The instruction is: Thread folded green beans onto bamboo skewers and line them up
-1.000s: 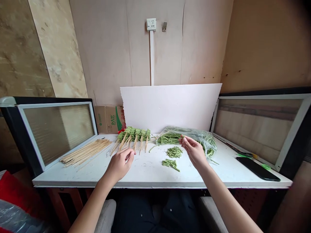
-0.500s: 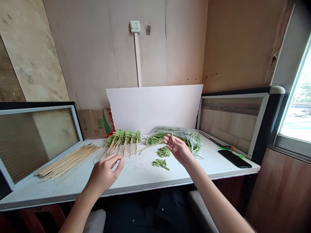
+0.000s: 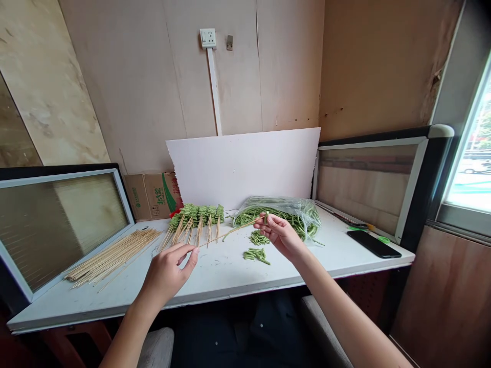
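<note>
Between the thumb and fingertips of my left hand (image 3: 169,271) is the blunt end of a thin bamboo skewer (image 3: 215,239), which slants up to the right. My right hand (image 3: 280,231) is closed in a pinch on a short green bean piece (image 3: 266,218) at the skewer's far end. Whether the tip has gone through the bean is hidden by the fingers. Below my right hand lie two small piles of cut bean pieces, a nearer pile (image 3: 257,255) and a farther pile (image 3: 258,237), the latter partly covered by the hand.
Loose bamboo skewers (image 3: 113,255) lie at the left, and filled bean skewers (image 3: 197,217) are stacked at the back. A clear plastic bag of long beans (image 3: 282,212) lies behind my right hand. At the right are a black phone (image 3: 374,244) and a partition (image 3: 368,189); a cardboard box (image 3: 153,194) stands back left.
My right hand has turned slightly, bringing the bean piece to the skewer's far end. My left hand keeps its hold on the skewer. The whole view has shifted a little.
</note>
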`<action>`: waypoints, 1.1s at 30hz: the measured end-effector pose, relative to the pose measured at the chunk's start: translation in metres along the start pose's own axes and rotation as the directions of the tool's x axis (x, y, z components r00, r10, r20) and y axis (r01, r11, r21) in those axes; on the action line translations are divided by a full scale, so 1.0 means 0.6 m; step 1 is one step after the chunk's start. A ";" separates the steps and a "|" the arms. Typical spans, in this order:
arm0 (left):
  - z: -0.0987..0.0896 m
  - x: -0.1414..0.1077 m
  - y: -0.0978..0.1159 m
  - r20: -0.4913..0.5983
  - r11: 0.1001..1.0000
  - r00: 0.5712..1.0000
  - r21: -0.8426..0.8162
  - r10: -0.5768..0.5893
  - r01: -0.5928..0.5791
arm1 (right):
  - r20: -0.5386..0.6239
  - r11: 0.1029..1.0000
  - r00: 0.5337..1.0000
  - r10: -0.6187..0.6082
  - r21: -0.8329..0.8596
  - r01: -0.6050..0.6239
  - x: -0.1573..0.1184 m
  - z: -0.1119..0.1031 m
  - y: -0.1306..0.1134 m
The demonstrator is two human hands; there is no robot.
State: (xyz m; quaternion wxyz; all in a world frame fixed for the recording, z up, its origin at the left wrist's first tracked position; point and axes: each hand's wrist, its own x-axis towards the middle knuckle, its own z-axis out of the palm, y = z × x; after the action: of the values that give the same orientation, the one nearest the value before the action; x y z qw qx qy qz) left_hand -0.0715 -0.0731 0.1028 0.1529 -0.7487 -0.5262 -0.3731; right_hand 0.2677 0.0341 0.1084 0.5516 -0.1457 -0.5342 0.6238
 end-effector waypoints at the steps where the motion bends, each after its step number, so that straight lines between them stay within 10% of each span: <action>1: 0.000 0.000 0.000 0.000 1.000 1.000 0.006 -0.003 0.003 | -0.001 1.000 1.000 0.002 -0.007 -0.002 0.000 -0.001 0.000; 33: 0.001 0.002 -0.001 0.017 0.999 0.999 0.011 -0.048 0.048 | -0.070 0.991 0.997 -0.012 -0.136 0.003 0.000 -0.004 -0.003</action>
State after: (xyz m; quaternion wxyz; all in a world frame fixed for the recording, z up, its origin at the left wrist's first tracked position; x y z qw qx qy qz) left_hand -0.0717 -0.0717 0.1032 0.1431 -0.7382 -0.5473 -0.3674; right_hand 0.2705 0.0347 0.1090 0.5614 -0.2029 -0.5559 0.5785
